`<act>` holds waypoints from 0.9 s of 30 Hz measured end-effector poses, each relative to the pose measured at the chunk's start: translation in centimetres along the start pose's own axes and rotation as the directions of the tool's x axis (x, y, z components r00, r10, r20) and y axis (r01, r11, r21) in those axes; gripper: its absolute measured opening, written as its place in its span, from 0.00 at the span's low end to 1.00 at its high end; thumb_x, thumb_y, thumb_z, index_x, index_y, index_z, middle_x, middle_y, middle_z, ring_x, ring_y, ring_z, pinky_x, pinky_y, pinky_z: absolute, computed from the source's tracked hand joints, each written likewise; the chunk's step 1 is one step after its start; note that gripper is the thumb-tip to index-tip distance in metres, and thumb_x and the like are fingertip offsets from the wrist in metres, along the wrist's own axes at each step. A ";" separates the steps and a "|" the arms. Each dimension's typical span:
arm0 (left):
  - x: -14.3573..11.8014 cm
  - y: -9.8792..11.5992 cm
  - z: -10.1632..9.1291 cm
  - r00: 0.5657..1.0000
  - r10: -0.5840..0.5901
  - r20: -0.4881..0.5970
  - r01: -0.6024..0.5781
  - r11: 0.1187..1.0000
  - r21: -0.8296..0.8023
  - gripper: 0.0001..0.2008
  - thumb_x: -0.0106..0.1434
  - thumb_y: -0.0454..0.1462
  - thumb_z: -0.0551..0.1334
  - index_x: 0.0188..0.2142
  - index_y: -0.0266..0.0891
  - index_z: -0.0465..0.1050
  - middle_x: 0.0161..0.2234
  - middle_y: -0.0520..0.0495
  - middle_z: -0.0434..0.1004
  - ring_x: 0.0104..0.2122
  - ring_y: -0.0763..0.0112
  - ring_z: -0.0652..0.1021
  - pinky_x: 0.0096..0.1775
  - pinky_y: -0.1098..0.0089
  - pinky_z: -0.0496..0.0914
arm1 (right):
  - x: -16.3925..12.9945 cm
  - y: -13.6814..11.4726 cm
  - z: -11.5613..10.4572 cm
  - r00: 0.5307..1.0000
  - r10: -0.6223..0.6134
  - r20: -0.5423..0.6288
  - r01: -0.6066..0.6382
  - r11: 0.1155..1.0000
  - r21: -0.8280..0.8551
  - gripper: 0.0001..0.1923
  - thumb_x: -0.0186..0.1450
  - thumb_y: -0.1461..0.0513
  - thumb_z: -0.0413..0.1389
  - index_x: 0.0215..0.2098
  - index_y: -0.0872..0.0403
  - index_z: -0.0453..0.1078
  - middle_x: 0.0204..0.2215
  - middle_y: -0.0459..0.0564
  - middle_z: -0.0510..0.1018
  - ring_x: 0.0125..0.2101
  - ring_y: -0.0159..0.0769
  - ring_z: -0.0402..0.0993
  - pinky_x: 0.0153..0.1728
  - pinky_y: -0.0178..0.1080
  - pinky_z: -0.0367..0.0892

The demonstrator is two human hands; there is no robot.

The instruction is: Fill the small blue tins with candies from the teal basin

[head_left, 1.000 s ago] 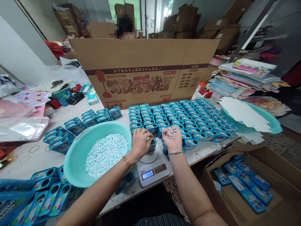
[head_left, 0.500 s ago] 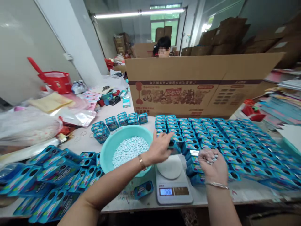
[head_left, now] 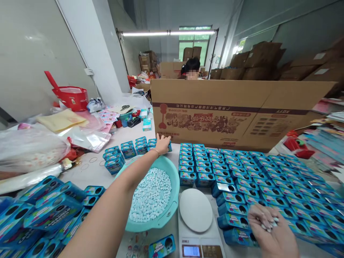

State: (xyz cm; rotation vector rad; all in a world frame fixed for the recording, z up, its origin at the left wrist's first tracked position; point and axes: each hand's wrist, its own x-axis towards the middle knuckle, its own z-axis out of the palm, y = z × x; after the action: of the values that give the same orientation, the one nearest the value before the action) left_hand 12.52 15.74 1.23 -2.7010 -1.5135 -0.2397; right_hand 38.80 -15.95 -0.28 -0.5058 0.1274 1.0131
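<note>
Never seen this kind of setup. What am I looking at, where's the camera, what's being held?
There is no machine: these are a person's two bare hands. One camera, worn on that person's head and looking forward and down, took every picture.

On the table stand a green basin of pale pellets, a white scale, and many blue boxes in rows, with a big cardboard sheet or carton behind. Another person is partly visible beyond it.

The right hand is curled around a few pellets. The left hand reaches past the basin to a back row of boxes; whether it grips one isn't clear.
</note>
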 end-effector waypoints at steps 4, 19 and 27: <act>0.4 0.0 0.3 0.998 -0.047 -0.037 0.047 0.999 0.003 0.30 0.54 0.28 0.59 0.57 0.33 0.59 0.52 0.34 0.71 0.55 0.51 0.65 0.62 0.42 0.46 | -0.2 -0.6 -0.3 0.999 -0.047 -0.006 0.047 0.999 0.003 0.16 0.57 0.77 0.43 0.24 0.51 0.48 0.15 0.35 0.54 0.11 0.24 0.54 0.14 0.27 0.59; -30.7 9.2 -3.1 0.938 0.342 0.052 -0.336 0.936 -0.103 0.33 0.61 0.48 0.63 0.62 0.39 0.58 0.47 0.41 0.76 0.53 0.51 0.70 0.64 0.40 0.42 | -1.9 3.5 -0.2 0.959 0.213 0.188 -0.232 0.969 0.085 0.18 0.62 0.70 0.50 0.23 0.50 0.46 0.16 0.34 0.49 0.12 0.24 0.50 0.13 0.27 0.56; -34.2 10.3 1.9 0.982 0.159 -0.098 -0.169 0.979 -0.112 0.33 0.60 0.25 0.54 0.65 0.39 0.53 0.47 0.40 0.78 0.58 0.52 0.68 0.63 0.37 0.40 | -4.4 3.7 -0.2 0.947 0.223 0.232 -0.250 0.964 0.095 0.17 0.65 0.67 0.50 0.23 0.50 0.46 0.15 0.34 0.50 0.12 0.24 0.49 0.13 0.27 0.56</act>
State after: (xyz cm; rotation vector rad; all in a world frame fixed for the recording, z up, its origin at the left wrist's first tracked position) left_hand 3.94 -18.40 -5.36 -2.8448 -1.2839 -0.4511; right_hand 33.36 -17.87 -0.27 -0.2663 0.0532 1.2821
